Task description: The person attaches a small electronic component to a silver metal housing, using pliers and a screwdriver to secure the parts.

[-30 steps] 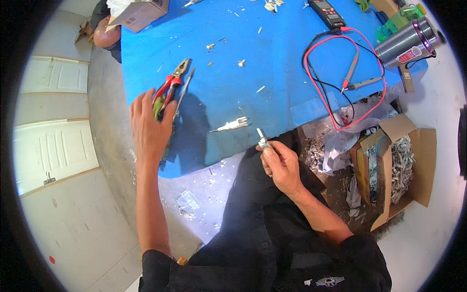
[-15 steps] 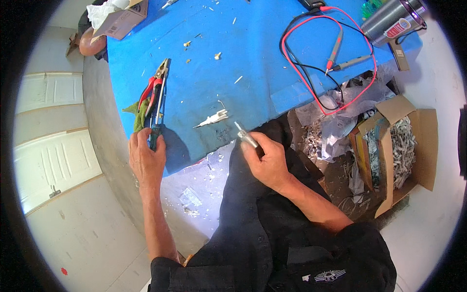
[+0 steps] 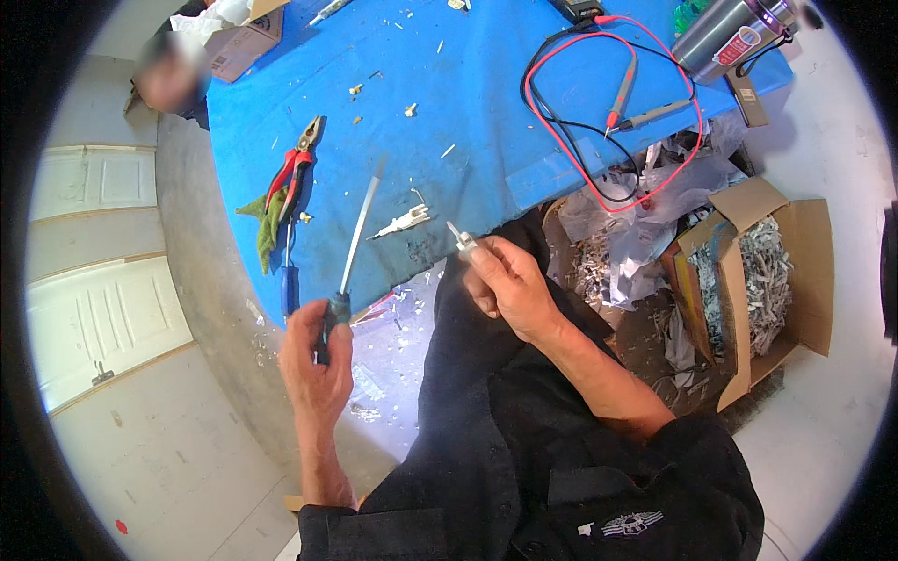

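My left hand (image 3: 318, 360) is closed round the dark green handle of a screwdriver (image 3: 360, 234), its long shaft slanting up over the table's near edge. In my right hand (image 3: 514, 290) a small whitish part with a thin metal pin (image 3: 462, 236) is pinched between thumb and fingers; most of it is hidden. Between the hands, a white plastic piece with a pointed end (image 3: 404, 222) lies on the blue table (image 3: 374, 122). Left of the screwdriver lie red-handled pliers (image 3: 297, 168), a green cloth (image 3: 268, 229) and a second screwdriver with a blue handle (image 3: 289, 290).
Red and black test leads (image 3: 617, 117) loop over the right side beside a metal flask (image 3: 730, 42). Below stands a cardboard box (image 3: 795, 280) of white scraps. An open carton (image 3: 245, 42) is at the far left, near another person (image 3: 173, 79). Small crumbs dot the table.
My left hand has lifted the green-handled screwdriver off the table and brought it right and nearer to me. The blue-handled screwdriver now shows. My right hand keeps its hold on the small part.
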`<state>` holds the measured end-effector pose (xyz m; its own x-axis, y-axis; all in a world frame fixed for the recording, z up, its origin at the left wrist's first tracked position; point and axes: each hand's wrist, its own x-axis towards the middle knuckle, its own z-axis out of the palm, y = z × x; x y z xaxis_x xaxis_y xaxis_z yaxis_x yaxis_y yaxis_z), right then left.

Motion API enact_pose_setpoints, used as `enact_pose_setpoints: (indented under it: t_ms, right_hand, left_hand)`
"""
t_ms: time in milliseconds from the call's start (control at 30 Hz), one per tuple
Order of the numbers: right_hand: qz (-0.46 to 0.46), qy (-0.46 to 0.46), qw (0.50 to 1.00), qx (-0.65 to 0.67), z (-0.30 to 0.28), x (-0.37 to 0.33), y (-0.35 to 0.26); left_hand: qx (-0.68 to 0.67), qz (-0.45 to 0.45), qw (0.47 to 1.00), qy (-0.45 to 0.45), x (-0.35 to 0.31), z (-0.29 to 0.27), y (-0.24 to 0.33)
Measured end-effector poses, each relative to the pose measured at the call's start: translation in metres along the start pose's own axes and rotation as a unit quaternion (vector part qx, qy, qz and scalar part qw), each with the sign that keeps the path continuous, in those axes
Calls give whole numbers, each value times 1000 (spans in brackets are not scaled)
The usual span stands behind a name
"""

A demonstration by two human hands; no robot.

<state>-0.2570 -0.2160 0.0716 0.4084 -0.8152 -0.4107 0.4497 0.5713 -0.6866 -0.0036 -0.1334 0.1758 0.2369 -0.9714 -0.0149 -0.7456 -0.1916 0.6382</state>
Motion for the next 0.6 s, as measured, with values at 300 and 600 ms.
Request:
enact_pose_setpoints:
  t_ms: [300,600]
  right_hand:
    - [-109,58,959,-254,-3,-2,-17]
    - [-150,89,915,-363,15,2,-34]
  left_hand:
    - [-111,-34,993,-13,-26,-20,15]
    - [-78,40,996,-14,-28,-28,14]
